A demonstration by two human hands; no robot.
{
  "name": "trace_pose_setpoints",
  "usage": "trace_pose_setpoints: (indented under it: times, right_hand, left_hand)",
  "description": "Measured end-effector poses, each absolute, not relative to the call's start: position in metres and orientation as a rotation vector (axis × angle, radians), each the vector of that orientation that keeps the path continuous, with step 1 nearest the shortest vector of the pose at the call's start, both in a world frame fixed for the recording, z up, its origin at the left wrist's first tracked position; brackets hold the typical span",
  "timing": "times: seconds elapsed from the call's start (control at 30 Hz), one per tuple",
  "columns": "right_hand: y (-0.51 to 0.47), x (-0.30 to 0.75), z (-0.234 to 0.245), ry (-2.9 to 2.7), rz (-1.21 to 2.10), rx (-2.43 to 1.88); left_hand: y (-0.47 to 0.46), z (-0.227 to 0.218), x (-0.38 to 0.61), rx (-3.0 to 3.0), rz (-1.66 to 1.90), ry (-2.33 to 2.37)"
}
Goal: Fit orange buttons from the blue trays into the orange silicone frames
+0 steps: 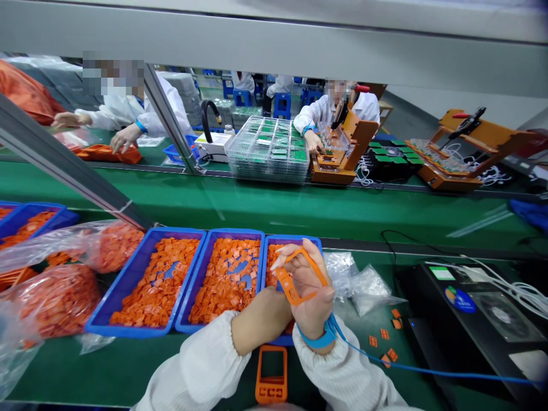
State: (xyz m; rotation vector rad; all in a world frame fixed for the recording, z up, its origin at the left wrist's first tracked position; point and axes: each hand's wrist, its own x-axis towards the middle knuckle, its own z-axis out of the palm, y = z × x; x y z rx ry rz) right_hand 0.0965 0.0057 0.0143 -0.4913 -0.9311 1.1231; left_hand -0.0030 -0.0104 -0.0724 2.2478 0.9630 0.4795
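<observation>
My right hand [314, 311], with a blue wrist strap [319, 341], grips an orange plastic frame [289, 285], tilted up over the third blue bin. The frame has a large opening and small square cut-outs at its lower end. My left hand [269, 317] is close beside it, back of the hand towards me; its fingers are hidden, so I cannot tell whether it touches the frame or holds anything. Below my hands, a second orange frame [272, 395] lies on the green table. Small orange plastic pieces fill the blue bins [184, 328] to the left.
Bags of orange parts [60, 297] lie at the left. Clear plastic bags [368, 291], several loose orange pieces [384, 334] and a black device [471, 331] are on the right. Across the green divider, co-workers sit near stacked clear trays [268, 165] and an orange fixture [336, 171].
</observation>
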Motion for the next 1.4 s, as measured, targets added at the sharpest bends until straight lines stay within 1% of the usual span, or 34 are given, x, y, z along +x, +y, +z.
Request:
trace_pose_setpoints:
  times: [0.13,0.2,0.3,0.43,0.6,0.87,0.97,1.13,1.27,1.4]
  right_hand:
    - [0.004,0.097,0.016,-0.914,1.128,-0.526]
    - [0.005,0.097,0.018,-0.929,1.119,-0.517]
    - [0.007,0.097,0.019,-0.925,1.099,-0.52]
    - [0.008,0.098,0.017,-0.891,1.129,-0.536]
    - [0.01,0.1,0.018,-0.863,1.161,-0.534]
    - [0.016,0.099,0.024,-0.887,1.049,-0.405]
    - [0.018,0.099,0.022,-0.96,1.002,-0.387]
    - [0.019,0.098,0.02,-1.113,0.926,-0.403]
    - [0.017,0.098,0.015,-1.259,0.822,-0.394]
    - [0.014,0.1,0.007,-1.371,0.683,-0.447]
  left_hand:
    - [-0.008,-0.053,-0.006,2.441,0.154,0.957]
    - [-0.006,-0.039,-0.01,2.454,0.093,0.954]
    - [-0.001,-0.015,-0.021,2.422,0.101,0.956]
    - [0.009,0.011,-0.04,2.31,0.297,0.851]
    - [0.018,0.029,-0.063,2.206,0.52,0.8]
    - [0.016,0.041,-0.087,1.945,1.09,1.085]
    - [0.014,0.042,-0.09,1.792,1.163,1.117]
    - [0.015,0.04,-0.087,1.564,1.302,1.021]
    - [0.012,0.033,-0.071,1.267,1.415,0.935]
    - [0.006,0.029,-0.049,0.945,1.436,0.876]
